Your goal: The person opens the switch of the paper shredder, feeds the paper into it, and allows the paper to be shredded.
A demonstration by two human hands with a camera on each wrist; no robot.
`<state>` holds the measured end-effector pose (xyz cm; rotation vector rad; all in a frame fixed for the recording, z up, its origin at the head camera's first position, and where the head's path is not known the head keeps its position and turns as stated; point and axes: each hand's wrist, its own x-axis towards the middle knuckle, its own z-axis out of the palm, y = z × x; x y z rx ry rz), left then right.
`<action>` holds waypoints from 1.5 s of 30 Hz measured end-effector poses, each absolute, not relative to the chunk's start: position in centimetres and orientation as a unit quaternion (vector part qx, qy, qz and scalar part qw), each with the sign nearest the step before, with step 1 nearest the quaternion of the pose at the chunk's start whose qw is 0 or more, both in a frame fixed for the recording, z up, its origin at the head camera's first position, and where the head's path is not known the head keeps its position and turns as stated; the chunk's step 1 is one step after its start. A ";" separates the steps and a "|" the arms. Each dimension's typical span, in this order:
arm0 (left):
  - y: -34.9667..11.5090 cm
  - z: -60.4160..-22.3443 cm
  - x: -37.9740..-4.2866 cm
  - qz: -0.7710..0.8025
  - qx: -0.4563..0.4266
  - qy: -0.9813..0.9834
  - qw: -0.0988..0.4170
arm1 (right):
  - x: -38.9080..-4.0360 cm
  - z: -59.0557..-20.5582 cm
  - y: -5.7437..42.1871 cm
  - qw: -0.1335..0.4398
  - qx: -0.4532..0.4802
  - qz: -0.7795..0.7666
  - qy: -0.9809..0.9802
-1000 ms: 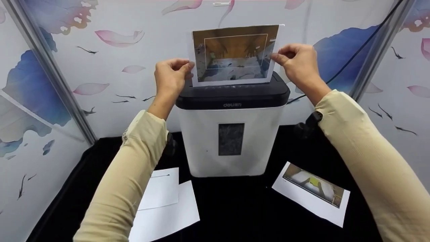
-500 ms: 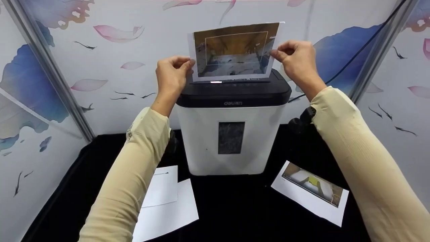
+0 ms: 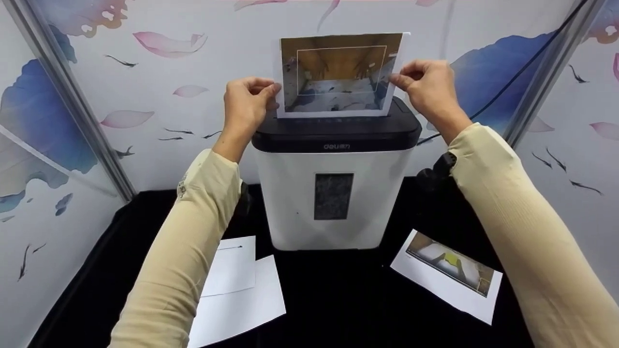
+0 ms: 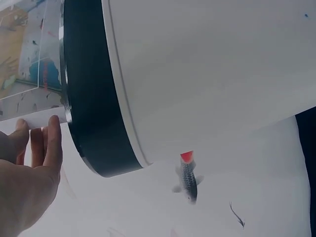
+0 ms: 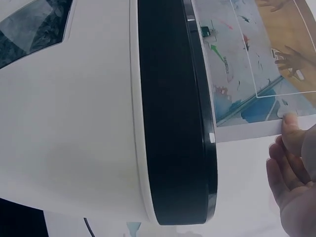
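A printed sheet of paper (image 3: 338,72) with a photo on it stands upright over the black top of a white paper shredder (image 3: 290,193). Its lower edge meets the top at the slot; how far it reaches in, I cannot tell. My left hand (image 3: 246,104) pinches the sheet's left edge between thumb and fingers. On the opposite edge, my right hand (image 3: 430,92) does the same. The left wrist view has the left hand (image 4: 32,173) close beside the shredder's black lid (image 4: 94,89). In the right wrist view, the right thumb (image 5: 291,126) lies on the sheet's white margin.
Two white sheets (image 3: 246,309) overlap on the black cloth (image 3: 333,295) at front left. Another printed sheet (image 3: 435,285) lies at front right. A patterned wall panel (image 3: 232,43) stands behind the shredder, and a black cable (image 3: 512,82) runs down at right.
Both hands lifted the sheet slightly, baring the slot and a small light on the lid. Since then the sheet has levelled and its lower edge has come down onto the slot.
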<state>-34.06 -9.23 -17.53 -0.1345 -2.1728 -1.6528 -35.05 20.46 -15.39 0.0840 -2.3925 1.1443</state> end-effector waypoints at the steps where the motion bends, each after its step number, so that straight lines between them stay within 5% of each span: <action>1: -9.3 -17.5 -34.1 -0.594 -0.045 -0.779 0.198 | -35.1 -15.4 20.4 0.239 0.029 0.416 -0.877; 10: -9.3 -18.6 -34.3 -0.546 -0.011 -0.819 0.175 | -35.3 -16.4 20.4 0.213 0.022 0.371 -0.904; 22: -9.1 -19.7 -34.2 -0.389 -0.033 -0.884 0.256 | -35.8 -18.0 20.1 0.188 0.040 0.339 -0.921; 35: -9.0 -19.9 -34.2 -0.421 -0.013 -0.867 0.268 | -35.9 -18.6 19.2 0.264 0.029 0.381 -0.886; 45: -8.9 -20.5 -33.8 -0.381 0.002 -0.878 0.290 | -35.7 -19.4 19.7 0.231 0.028 0.379 -0.895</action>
